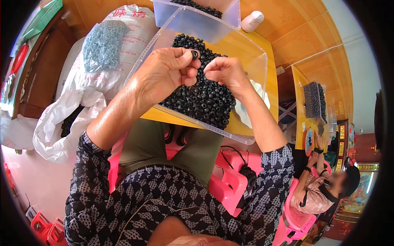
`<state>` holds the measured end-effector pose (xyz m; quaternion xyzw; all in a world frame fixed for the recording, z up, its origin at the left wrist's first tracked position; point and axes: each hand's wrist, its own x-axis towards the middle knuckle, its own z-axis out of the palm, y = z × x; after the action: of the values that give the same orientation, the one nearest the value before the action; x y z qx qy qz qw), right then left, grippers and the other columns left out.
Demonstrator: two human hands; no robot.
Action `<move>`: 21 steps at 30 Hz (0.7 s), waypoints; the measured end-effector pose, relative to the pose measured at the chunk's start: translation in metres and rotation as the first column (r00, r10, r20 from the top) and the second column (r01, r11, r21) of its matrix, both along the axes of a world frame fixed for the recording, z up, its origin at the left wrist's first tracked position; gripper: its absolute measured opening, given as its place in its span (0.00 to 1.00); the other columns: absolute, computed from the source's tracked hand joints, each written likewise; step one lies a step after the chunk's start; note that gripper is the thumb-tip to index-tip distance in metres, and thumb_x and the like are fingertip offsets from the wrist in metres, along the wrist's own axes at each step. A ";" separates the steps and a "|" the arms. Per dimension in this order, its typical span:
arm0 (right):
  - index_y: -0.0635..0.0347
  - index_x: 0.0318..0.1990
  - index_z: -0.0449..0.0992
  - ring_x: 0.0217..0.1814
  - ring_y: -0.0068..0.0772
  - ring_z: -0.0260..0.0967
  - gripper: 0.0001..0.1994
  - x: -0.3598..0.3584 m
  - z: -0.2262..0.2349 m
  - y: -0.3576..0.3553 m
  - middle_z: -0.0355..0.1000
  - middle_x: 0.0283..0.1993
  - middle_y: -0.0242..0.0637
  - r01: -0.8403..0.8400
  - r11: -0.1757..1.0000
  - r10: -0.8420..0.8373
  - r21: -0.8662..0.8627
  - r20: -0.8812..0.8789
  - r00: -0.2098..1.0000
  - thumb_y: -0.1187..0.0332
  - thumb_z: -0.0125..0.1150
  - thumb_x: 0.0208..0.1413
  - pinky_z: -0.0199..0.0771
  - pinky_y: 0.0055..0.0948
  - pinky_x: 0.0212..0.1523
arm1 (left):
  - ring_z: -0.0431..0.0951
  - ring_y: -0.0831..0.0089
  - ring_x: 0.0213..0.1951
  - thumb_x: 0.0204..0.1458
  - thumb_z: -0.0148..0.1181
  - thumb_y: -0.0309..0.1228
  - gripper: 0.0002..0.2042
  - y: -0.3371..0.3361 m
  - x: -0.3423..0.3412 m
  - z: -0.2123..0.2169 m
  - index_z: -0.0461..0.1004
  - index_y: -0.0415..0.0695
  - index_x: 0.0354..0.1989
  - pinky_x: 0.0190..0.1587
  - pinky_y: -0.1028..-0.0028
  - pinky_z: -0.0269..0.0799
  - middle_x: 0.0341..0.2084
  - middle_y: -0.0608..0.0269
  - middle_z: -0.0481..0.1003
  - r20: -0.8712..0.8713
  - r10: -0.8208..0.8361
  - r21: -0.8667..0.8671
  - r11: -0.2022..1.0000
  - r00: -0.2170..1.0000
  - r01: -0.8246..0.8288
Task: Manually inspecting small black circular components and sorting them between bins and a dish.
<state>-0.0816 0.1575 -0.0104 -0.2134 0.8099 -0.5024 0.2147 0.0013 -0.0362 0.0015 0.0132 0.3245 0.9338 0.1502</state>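
Black ring point(194, 53) sits pinched in your left hand point(164, 69) above the clear tray point(256, 78) of rings; your right hand point(225, 71), fingertips closed, comes alongside. Looks like mid-assembly: next needs careful alignment.

small black ring point(194, 54) between fingertips

White sack point(123, 61) at left, clear bag of small grey-blue pieces point(103, 44) lying on top. Second clear container point(197, 12) behind. White bottle point(252, 20) on yellow table point(271, 53). Pink plastic chair point(230, 180) below. Another person point(320, 190) seated at far right.
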 end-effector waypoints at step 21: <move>0.61 0.13 0.63 0.22 0.51 0.63 0.04 -0.023 -0.088 -0.027 0.64 0.15 0.45 -0.252 0.893 0.441 0.372 -0.618 0.651 0.78 0.51 0.30 0.59 0.45 0.23 | 0.65 0.77 0.24 0.54 0.50 0.32 0.09 -0.001 0.007 -0.003 0.67 0.38 0.36 0.28 0.77 0.60 0.27 0.64 0.68 -0.015 0.033 -0.098 0.995 0.999 -0.035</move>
<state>-0.1045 0.1303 -0.0980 -0.5070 0.8310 -0.2283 0.0165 0.0081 -0.0371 -0.0015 0.0063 0.3713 0.9190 0.1325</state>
